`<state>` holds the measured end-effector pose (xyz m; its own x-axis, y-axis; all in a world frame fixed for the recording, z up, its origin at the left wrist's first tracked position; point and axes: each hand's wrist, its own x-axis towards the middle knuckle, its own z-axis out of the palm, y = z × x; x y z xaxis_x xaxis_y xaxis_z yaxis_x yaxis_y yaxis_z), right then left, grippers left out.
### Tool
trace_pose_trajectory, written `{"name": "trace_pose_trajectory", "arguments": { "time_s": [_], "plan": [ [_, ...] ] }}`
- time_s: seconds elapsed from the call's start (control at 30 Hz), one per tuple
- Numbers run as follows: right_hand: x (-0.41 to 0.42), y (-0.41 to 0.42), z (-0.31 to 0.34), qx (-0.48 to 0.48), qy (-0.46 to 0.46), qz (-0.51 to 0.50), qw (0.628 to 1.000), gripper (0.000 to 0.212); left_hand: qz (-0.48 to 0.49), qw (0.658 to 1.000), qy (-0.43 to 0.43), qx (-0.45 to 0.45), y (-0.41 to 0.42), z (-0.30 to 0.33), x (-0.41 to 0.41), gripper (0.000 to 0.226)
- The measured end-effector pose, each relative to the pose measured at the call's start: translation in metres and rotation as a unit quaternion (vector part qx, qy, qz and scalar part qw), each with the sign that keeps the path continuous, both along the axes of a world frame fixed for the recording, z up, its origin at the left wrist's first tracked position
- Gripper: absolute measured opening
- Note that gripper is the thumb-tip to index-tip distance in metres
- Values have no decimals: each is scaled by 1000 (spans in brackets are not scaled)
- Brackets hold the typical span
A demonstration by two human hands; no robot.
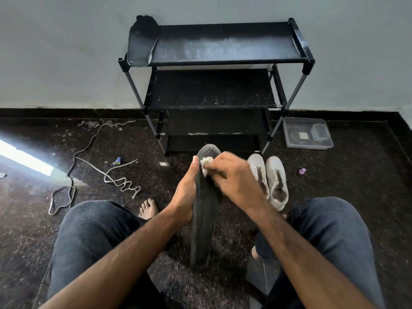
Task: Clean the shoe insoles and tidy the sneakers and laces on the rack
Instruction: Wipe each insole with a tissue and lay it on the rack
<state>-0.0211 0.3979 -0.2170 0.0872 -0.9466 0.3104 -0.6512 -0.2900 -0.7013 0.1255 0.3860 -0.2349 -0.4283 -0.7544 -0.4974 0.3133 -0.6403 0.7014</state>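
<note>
Now I wipe the insole (204,219) between my knees.
My left hand (186,192) grips its edge; my right hand (234,177) pinches a white cloth (205,165) against it, sneakers (268,180) beside the rack (214,85).

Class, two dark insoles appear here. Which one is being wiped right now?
The insole held between the knees: the left hand steadies it while the right hand rubs a white wad on it. The other insole lies untouched on the rack's top shelf.
</note>
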Motion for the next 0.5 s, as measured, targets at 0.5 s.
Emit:
{"name": "trace_pose_trajectory", "arguments": {
  "time_s": [0.5],
  "plan": [
    [-19, 2, 7, 13, 4, -30, 999, 11, 4, 1000, -13, -23, -3, 4, 1, 70]
  ]
}}
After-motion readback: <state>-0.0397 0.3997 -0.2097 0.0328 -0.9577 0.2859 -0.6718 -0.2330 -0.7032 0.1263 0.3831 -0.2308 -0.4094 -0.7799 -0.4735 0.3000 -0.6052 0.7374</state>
